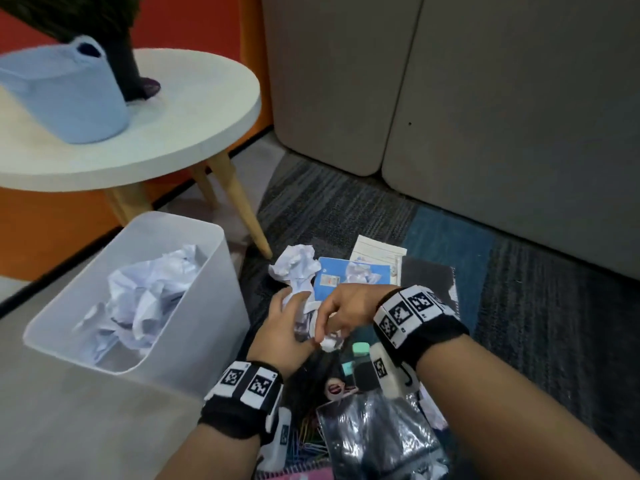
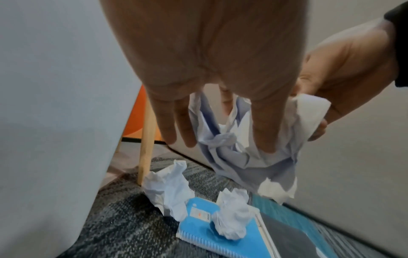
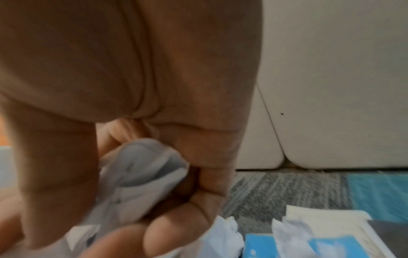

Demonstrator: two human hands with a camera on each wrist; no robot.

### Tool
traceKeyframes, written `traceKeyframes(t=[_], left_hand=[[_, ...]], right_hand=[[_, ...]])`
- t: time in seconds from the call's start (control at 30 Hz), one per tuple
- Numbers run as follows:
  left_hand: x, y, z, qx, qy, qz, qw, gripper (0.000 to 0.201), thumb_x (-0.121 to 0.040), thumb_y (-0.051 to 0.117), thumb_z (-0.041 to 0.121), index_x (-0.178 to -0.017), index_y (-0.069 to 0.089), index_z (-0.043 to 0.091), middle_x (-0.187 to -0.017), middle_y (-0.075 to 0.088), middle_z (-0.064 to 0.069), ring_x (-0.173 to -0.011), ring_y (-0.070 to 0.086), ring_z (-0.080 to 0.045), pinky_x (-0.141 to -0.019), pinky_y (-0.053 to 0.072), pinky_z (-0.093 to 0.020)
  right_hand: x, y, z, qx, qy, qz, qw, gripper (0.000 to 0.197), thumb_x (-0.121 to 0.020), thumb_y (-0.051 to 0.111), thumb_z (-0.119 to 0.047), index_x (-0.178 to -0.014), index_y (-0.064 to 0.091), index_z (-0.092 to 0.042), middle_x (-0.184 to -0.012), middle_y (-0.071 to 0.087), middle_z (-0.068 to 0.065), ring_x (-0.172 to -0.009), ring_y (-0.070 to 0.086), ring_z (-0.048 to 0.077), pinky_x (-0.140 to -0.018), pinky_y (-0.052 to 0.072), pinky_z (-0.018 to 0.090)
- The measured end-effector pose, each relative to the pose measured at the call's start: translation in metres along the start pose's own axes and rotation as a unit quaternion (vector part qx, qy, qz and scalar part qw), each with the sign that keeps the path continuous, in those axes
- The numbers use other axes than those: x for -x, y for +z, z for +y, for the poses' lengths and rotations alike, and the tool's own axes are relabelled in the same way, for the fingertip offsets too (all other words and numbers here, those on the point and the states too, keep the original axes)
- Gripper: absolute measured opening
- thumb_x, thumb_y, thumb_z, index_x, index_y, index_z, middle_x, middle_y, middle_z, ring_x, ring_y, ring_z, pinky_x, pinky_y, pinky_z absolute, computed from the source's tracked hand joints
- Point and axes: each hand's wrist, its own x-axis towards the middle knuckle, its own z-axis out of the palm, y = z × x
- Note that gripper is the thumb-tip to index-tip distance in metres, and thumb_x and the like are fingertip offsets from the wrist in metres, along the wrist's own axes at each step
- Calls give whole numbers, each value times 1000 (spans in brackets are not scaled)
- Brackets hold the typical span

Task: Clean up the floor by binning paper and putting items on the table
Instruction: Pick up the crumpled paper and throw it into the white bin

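1. The paper (image 1: 304,315) is a crumpled white sheet with bluish folds, held above the floor at centre frame in the head view, just right of the bin (image 1: 104,341)
2. The left hand (image 1: 285,327) has its grip on the paper from below and left, with the fingers (image 2: 262,132) curled into the folds; the right hand (image 1: 341,310) pinches a white wad (image 1: 330,341) at the paper's lower right edge, its grip closed round it
3. The bin is a translucent white tub at lower left, and holds a heap of crumpled paper (image 1: 145,299)
4. Two more paper balls lie loose beyond the hands: one ball (image 2: 167,188) on the carpet (image 1: 346,209) by the bench leg (image 1: 242,209), a second ball (image 2: 232,220) on a blue notebook (image 2: 212,240)
5. Right of the blue notebook lie a white lined pad (image 1: 377,252) and a dark notebook (image 1: 427,275)
6. Low in the frame, under the wrists, sit coloured paper clips (image 1: 308,441), a shiny plastic bag (image 1: 377,441) and a mint-green object (image 1: 360,348); the arms hide much of this pile
7. The round white bench (image 1: 194,123) at upper left carries one pale blue basket (image 1: 69,98) and a dark object (image 1: 128,64) I cannot identify
8. Two grey panels (image 1: 485,98) fill the upper right
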Motion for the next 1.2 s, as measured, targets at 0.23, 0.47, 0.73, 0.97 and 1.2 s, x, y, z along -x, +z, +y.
traceKeyframes(t=[0.23,0.47,0.73,0.97,1.2], left_hand=[[7,-53,18,-13,-11,152,988,54,-71,73,23,-119,49,27,-133,30,5,-110,52,-20,-80,39,-23],[20,-106,43,-71,-15,278,958,53,-72,73,30,-119,51,26,-135,32,-2,-116,49,-27,-83,48,-36],[42,-161,48,-120,-92,377,914,42,-75,72,33,-111,56,21,-137,36,-7,-116,47,-31,-76,46,-39],[60,-190,6,-196,-192,335,901,50,-73,71,26,-120,55,19,-152,22,-10,-126,37,-36,-95,39,-47],[47,-173,-16,-285,-191,241,908,50,-83,56,20,-131,46,22,-133,44,-7,-121,38,-32,-104,29,-43]], right_hand=[[15,-18,-46,1,-104,92,990,23,-85,62,-3,-103,75,-10,-115,64,5,-103,61,14,-76,43,3],[33,-30,-76,-41,-215,182,959,12,-83,71,-17,-89,73,-27,-138,45,-1,-126,43,1,-108,37,26],[33,-33,-124,-19,-283,191,940,25,-83,68,-13,-92,70,-36,-127,47,-8,-119,53,10,-104,43,29],[7,-22,-153,36,-246,221,943,11,-85,65,-25,-89,71,-32,-99,61,9,-84,64,29,-81,56,47],[-14,-9,-154,103,-229,196,948,13,-89,62,-23,-97,71,-26,-92,52,-15,-78,56,7,-80,48,26]])
